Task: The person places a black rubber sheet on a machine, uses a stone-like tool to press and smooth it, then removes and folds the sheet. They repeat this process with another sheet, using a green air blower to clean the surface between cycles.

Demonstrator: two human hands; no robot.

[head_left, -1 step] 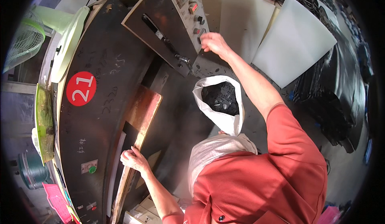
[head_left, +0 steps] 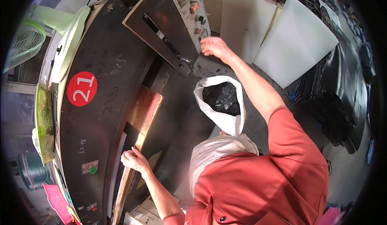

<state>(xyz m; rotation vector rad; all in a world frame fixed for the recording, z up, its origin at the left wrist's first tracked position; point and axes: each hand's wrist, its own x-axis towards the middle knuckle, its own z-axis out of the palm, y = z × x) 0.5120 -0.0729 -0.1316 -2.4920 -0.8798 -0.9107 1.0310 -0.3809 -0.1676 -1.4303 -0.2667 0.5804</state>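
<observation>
My left hand (head_left: 135, 160) lies at the wooden ledge (head_left: 148, 120) along the dark machine's front, its fingers curled. Whatever is under those fingers is hidden. Up at the far side, my right hand (head_left: 215, 48) is beside the lower end of the control panel (head_left: 189, 8). Its fingers are loosely bent, apart, with nothing visible in them. A small square switch (head_left: 203, 34) sits just above these fingertips. Below my right forearm stands a white sack (head_left: 229, 122), its mouth open around many small black pieces (head_left: 221, 98).
A black lever (head_left: 165, 39) juts from the machine's side. White sheets (head_left: 298, 43) lean at the right beside stacked black sheet material (head_left: 330, 108). Small black scraps lie on the floor near the sack. A green fan (head_left: 66, 43) and green basket (head_left: 45, 124) are at the left.
My right hand has shifted slightly down and away from the panel's switch, uncovering more of it. The left hand stays in place.
</observation>
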